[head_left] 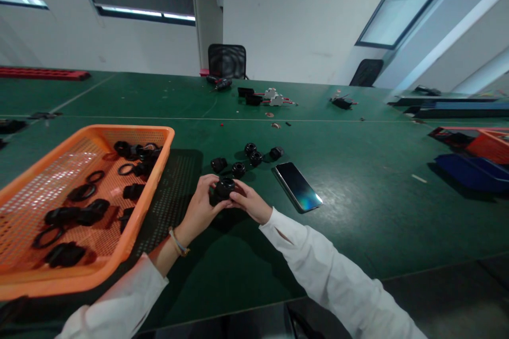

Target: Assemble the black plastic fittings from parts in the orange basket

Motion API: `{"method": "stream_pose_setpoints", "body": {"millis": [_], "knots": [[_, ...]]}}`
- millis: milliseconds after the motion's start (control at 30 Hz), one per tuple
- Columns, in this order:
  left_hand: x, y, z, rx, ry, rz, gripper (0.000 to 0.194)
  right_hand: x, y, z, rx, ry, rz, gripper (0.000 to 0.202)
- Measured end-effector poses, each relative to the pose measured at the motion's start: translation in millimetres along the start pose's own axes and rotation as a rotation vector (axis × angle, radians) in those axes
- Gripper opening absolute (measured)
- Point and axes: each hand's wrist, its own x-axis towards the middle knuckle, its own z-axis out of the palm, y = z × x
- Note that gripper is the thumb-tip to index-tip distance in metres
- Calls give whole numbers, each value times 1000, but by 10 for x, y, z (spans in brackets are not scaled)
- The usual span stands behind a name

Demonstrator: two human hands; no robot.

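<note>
Between my two hands is a black cable gland (225,187), a round plastic fitting with its open end facing up. My left hand (204,199) has its fingers and thumb closed around the left side of it. From the other side, my right hand (247,199) pinches it with thumb and fingers. Just beyond my hands, several similar black fittings (256,158) lie loosely grouped on the green table. One of them (238,169) is close to my fingertips. The underside of the held piece is hidden by my fingers.
An orange perforated basket (153,190) holding black fittings and rings stands on the left. A smartphone (299,186) lies right of my hands. Farther back are white connectors with red wires (276,98). A blue tray (475,172) sits at the right.
</note>
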Motion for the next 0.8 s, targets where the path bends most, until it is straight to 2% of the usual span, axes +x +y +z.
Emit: {"method": "stream_pose_setpoints", "body": {"millis": [100,233,333,467,633,700,800], "knots": [[21,33,-39,-3,-31,-11,41,12,-8,-30,-131,66,-60,42],[59,43,-72,-159,-148,-164,34,11,-33,-72,-503,167,-190,40],[79,22,-69,-210,-226,-215,37,-2,-44,-86,-658,218,-202,44],[88,21,-96,-118,-285,-154,35,-22,-57,-93,-717,190,-225,52],[98,34,-165,7,-310,-135,34,-34,-74,-87,-757,154,-244,47],[108,22,-180,-3,-310,-159,34,-25,-72,-90,-719,169,-225,43],[127,-14,-180,-140,-297,-229,36,-3,-69,-104,-558,166,-189,38]]}}
